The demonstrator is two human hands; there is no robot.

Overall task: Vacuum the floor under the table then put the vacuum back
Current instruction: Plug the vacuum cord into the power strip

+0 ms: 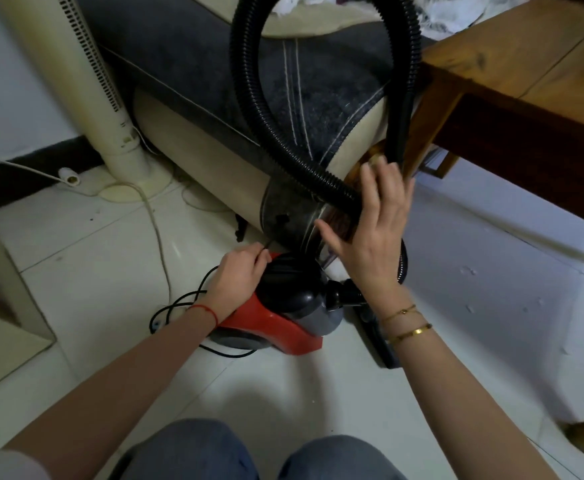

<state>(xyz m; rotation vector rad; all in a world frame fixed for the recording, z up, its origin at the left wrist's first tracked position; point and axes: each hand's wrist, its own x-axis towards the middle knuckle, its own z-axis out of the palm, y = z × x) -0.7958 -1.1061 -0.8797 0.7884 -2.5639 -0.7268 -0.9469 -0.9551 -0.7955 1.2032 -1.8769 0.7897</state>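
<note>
Crouched on floor: my left hand (240, 277) pinches thin black cord (179, 306) atop red canister vacuum (276, 323); right hand (370, 230), fingers spread, touches ribbed black hose (249, 81) looping upward beside wooden table (526, 71).

Your only view comes from your head, tilted forward and down. It sits close above the floor (110, 258), seemingly from a crouch.

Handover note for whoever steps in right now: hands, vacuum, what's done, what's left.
Left hand: fingers curled at the thin black power cord on the black top of the red canister vacuum.
Right hand: open, fingers against the black ribbed hose, which loops up before the sofa.
Vacuum sits on the white tile floor beside the wooden table.
Done: cannot tell whether vacuuming happened.
Left: finish, stow vacuum.
</note>
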